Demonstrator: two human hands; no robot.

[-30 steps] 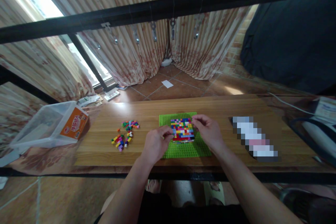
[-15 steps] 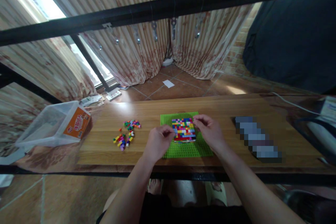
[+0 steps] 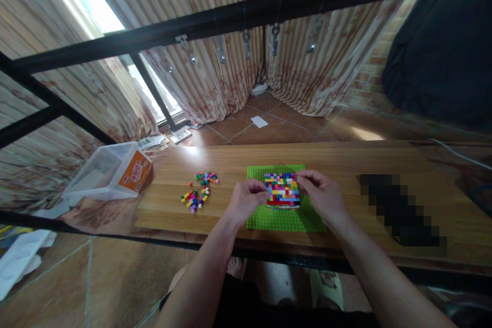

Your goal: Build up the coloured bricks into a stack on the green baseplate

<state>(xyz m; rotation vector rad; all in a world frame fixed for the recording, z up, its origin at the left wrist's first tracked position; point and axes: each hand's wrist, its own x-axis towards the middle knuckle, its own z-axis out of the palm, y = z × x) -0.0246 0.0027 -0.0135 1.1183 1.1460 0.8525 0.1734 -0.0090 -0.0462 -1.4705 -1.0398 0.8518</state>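
The brick block sits on the green baseplate. The left hand and right hand are apart, at its left side and far-right corner; grip cannot be determined. Uneven finger pressure could dislodge upper bricks. The orange label carries white characters, not reliably legible.

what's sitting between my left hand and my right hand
In the head view, a block of multicoloured bricks on the green baseplate lies between your left hand and right hand.

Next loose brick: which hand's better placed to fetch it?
Left, likely: the left hand is nearer the loose bricks; the right hand is across the brick stack from them.
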